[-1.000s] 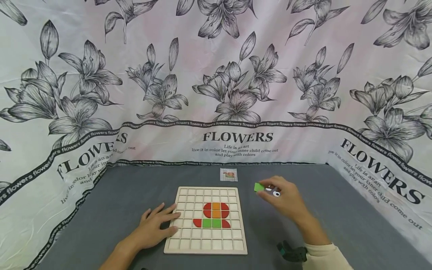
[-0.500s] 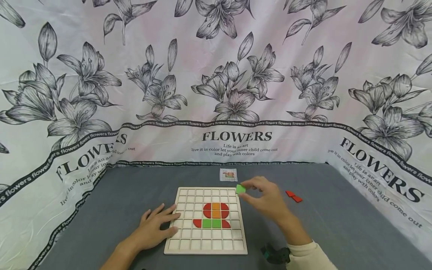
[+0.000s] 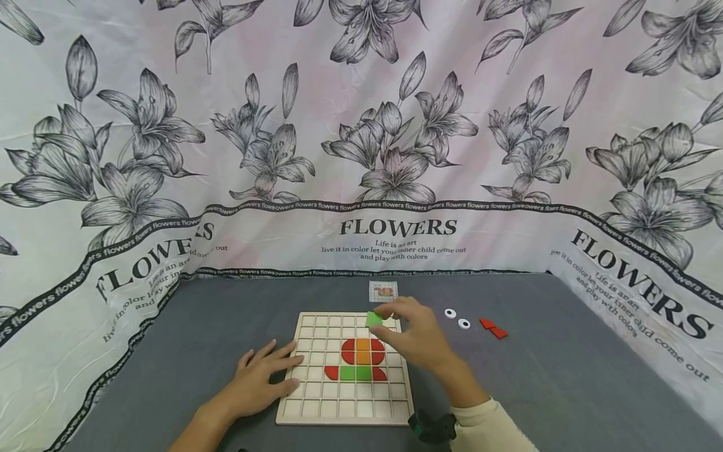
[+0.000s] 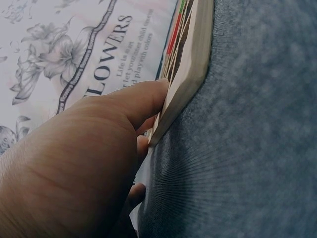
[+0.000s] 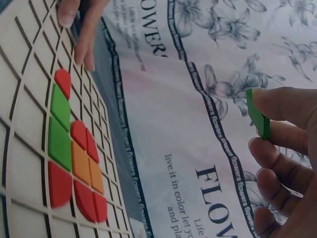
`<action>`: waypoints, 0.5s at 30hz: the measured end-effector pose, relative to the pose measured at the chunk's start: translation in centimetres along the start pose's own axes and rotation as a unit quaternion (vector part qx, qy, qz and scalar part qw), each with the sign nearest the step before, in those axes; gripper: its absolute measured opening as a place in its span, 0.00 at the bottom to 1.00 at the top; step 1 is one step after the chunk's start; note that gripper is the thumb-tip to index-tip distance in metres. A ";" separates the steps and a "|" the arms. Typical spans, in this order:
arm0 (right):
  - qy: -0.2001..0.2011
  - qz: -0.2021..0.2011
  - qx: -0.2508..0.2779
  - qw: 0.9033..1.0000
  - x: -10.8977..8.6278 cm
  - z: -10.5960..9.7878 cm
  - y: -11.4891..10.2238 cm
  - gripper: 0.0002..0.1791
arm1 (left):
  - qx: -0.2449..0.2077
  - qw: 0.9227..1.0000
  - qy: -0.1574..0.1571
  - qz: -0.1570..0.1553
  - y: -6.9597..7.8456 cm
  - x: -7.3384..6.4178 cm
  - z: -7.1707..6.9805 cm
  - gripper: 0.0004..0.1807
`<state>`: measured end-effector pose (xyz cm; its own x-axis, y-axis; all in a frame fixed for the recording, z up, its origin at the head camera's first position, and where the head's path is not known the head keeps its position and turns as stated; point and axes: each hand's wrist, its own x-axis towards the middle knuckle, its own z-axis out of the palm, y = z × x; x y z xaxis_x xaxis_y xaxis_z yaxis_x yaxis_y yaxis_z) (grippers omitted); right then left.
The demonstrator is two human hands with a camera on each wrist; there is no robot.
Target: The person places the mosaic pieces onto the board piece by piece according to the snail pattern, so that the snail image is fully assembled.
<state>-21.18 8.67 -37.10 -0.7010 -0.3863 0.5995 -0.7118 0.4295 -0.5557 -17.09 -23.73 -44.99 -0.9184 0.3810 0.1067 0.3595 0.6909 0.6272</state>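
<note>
Right hand [image 3: 415,333] pinches a green square tile [image 3: 374,319] between thumb and index finger, other fingers bent; tile held up over the upper right part of the grid board [image 3: 312,408]. Left hand [image 3: 257,380] open-fingered and spread, thumb and fingertips on board's left edge; left wrist view too partial to tell how firmly. In the board: red and orange tiles [image 3: 363,351] as a block, two green tiles [image 3: 356,373] between red ones below. Picture card [image 3: 383,291] just beyond. Further right, two eye pieces [image 3: 457,319], then two red pieces [image 3: 494,328] close together. Grey tabletop [image 3: 198,333], flower-print curtain [image 3: 395,157] behind.
</note>
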 end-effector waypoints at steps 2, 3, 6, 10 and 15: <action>-0.004 0.007 0.002 1.000 0.2 0.6 -0.1 0.14 | 0.000 1.000 0.000 0.001 0.0 0.0 0.0 0.29; -0.006 0.008 0.003 1.000 0.3 0.8 -0.1 0.14 | 0.001 1.000 0.001 0.001 0.0 0.0 0.0 0.29; -0.012 0.011 0.004 1.000 0.4 1.5 -0.2 0.13 | 0.003 1.000 0.001 0.001 0.1 0.0 0.0 0.29; -0.021 0.026 0.014 0.999 0.5 2.4 -0.5 0.13 | 0.004 1.000 0.003 0.000 0.1 0.1 0.0 0.29; -0.030 0.044 0.037 0.998 0.7 3.7 -0.6 0.12 | 0.007 1.000 0.004 -0.005 0.0 0.0 -0.1 0.29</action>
<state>-21.40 5.16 -38.53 -0.7610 -0.3991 0.5115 -0.6467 0.4034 -0.6474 -17.15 -23.78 -44.96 -0.9235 0.3685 0.1067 0.3520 0.7032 0.6177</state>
